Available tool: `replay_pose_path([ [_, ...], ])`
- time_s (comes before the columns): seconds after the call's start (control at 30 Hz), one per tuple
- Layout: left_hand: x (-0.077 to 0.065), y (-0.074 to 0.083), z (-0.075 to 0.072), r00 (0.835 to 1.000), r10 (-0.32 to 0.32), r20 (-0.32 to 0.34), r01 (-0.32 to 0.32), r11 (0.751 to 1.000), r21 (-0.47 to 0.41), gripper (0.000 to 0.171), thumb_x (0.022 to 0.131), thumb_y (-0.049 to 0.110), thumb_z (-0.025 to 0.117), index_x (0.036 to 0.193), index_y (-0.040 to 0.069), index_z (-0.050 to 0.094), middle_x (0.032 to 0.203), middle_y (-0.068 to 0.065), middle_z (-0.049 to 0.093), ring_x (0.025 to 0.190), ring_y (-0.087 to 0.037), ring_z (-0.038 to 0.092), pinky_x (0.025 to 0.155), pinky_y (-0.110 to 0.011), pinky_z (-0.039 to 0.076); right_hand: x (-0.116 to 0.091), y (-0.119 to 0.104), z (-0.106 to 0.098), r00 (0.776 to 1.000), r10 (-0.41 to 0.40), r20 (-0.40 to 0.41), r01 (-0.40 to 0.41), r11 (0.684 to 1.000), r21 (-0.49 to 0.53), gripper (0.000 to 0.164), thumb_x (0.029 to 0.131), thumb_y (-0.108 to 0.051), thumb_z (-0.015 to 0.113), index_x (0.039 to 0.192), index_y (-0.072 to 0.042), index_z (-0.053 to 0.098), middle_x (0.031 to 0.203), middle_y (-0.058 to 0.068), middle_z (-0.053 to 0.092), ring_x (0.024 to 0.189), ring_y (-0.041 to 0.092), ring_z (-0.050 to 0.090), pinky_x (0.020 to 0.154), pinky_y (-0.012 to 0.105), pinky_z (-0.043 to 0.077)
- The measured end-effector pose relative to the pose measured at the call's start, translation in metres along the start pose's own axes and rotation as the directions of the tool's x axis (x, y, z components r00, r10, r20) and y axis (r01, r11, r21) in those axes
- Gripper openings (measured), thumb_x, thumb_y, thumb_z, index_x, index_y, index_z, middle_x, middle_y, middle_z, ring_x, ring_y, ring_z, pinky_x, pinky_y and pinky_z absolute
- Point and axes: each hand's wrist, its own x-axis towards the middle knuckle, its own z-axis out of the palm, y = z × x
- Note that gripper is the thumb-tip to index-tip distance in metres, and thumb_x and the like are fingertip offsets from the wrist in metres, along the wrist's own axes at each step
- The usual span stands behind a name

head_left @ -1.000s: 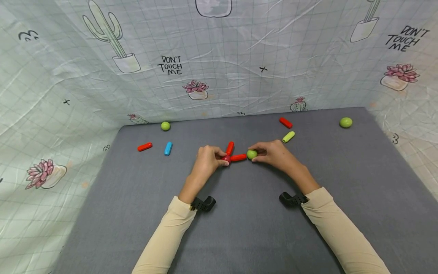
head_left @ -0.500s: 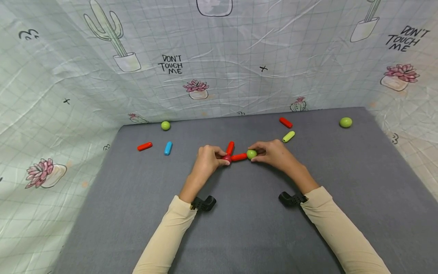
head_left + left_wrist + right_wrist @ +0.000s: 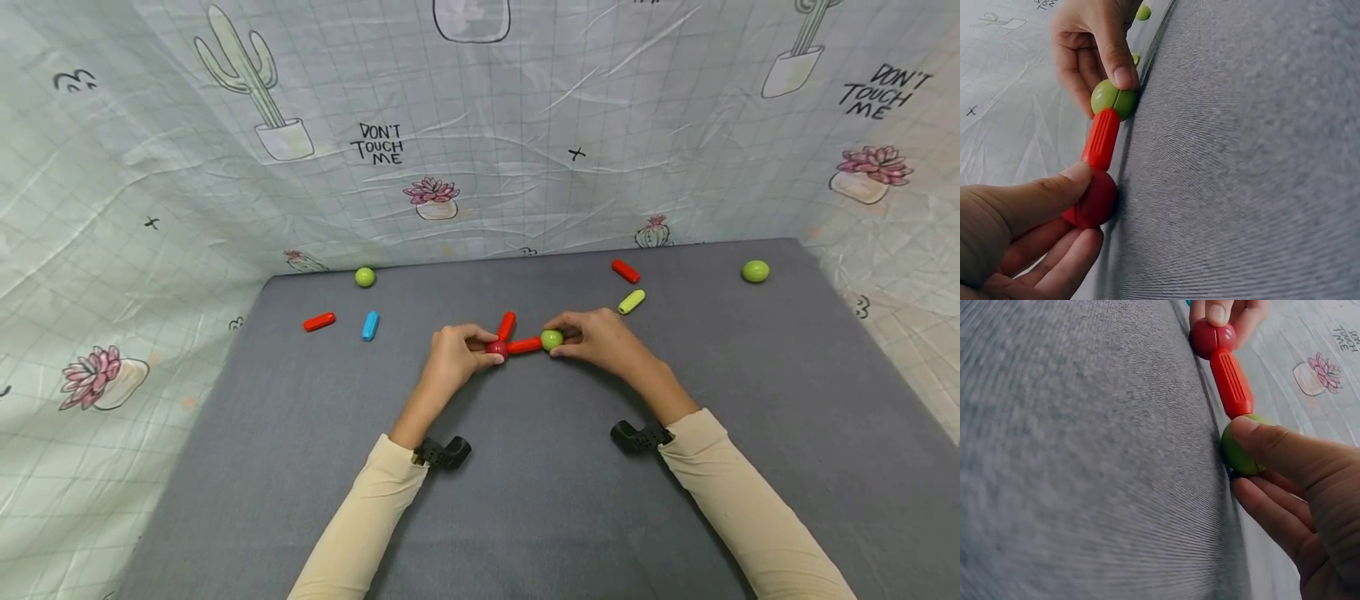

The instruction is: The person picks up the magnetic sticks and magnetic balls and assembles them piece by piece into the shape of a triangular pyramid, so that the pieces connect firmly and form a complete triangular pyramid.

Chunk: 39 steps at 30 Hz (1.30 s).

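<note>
Between thumb and fingers my left hand (image 3: 452,357) pinches a dark red ball (image 3: 1099,199). A green ball (image 3: 551,339) is pinched the same way by my right hand (image 3: 600,336). One red rod (image 3: 1102,139) with grooved sides spans the two balls and meets each of them. From the dark red ball a second red rod (image 3: 507,324) points toward the back of the table. In the right wrist view, my right thumb covers part of the green ball (image 3: 1242,450).
On the grey table (image 3: 525,500), a red rod (image 3: 319,322), a blue rod (image 3: 371,325) and a green ball (image 3: 365,277) lie left. Right of centre are a red rod (image 3: 626,271) and a yellow-green rod (image 3: 632,302); farther right, another green ball (image 3: 755,271). A printed curtain (image 3: 495,108) hangs behind.
The small gap between the green ball and the red rod has closed, and they now touch. Both hands keep their pinch and have hardly moved.
</note>
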Motion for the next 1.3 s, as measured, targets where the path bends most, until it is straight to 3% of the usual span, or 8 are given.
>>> replay_pose_path([
  [0.13, 0.0, -0.005, 0.002, 0.999, -0.036, 0.011, 0.037, 0.993, -0.109, 0.029, 0.074, 0.002, 0.09, 0.101, 0.001, 0.08, 0.097, -0.015, 0.078, 0.089, -0.024, 0.076, 0.074, -0.028, 0.06, -0.001, 0.001, -0.001, 0.999, 0.019, 0.027, -0.019, 1.0, 0.023, 0.034, 0.085, -0.017, 0.084, 0.117, -0.008, 0.075, 0.108, 0.007, 0.077, 0.096, 0.018, 0.074, 0.081, 0.036, 0.06],
  [0.37, 0.0, -0.01, 0.004, 0.993, -0.11, 0.045, 0.118, 0.958, -0.26, 0.03, 0.076, -0.001, 0.088, 0.105, -0.001, 0.078, 0.103, -0.016, 0.076, 0.098, -0.026, 0.075, 0.077, -0.027, 0.059, -0.002, 0.0, -0.002, 0.999, 0.037, 0.04, -0.039, 0.998, 0.057, 0.031, 0.087, -0.015, 0.082, 0.116, -0.008, 0.075, 0.109, 0.008, 0.076, 0.098, 0.02, 0.074, 0.083, 0.038, 0.059],
  [0.7, 0.003, -0.012, 0.001, 0.99, -0.127, 0.064, 0.14, 0.951, -0.277, 0.031, 0.074, 0.0, 0.09, 0.103, 0.002, 0.08, 0.099, -0.013, 0.078, 0.095, -0.022, 0.075, 0.074, -0.024, 0.058, -0.006, 0.009, -0.021, 0.999, 0.021, 0.042, -0.022, 1.0, 0.017, 0.027, 0.093, -0.021, 0.076, 0.118, -0.011, 0.075, 0.111, 0.004, 0.076, 0.101, 0.019, 0.072, 0.087, 0.041, 0.057],
  [0.9, 0.003, -0.011, -0.001, 0.986, -0.145, 0.078, 0.162, 0.945, -0.286, 0.031, 0.074, 0.0, 0.09, 0.103, 0.002, 0.08, 0.098, -0.014, 0.078, 0.093, -0.021, 0.076, 0.072, -0.023, 0.058, -0.016, 0.022, -0.043, 0.997, 0.07, -0.035, -0.07, 0.997, -0.015, 0.027, 0.096, -0.021, 0.073, 0.12, -0.007, 0.074, 0.111, 0.007, 0.076, 0.101, 0.022, 0.072, 0.086, 0.044, 0.057],
  [1.3, 0.005, -0.01, -0.003, 0.989, -0.131, 0.072, 0.145, 0.958, -0.249, 0.03, 0.073, 0.003, 0.09, 0.102, 0.004, 0.081, 0.097, -0.011, 0.078, 0.092, -0.019, 0.076, 0.076, -0.028, 0.06, -0.028, 0.045, -0.066, 0.981, 0.075, -0.181, -0.099, 0.987, -0.128, 0.021, 0.095, -0.004, 0.07, 0.116, -0.004, 0.075, 0.107, 0.016, 0.076, 0.093, 0.034, 0.073, 0.078, 0.051, 0.058],
])
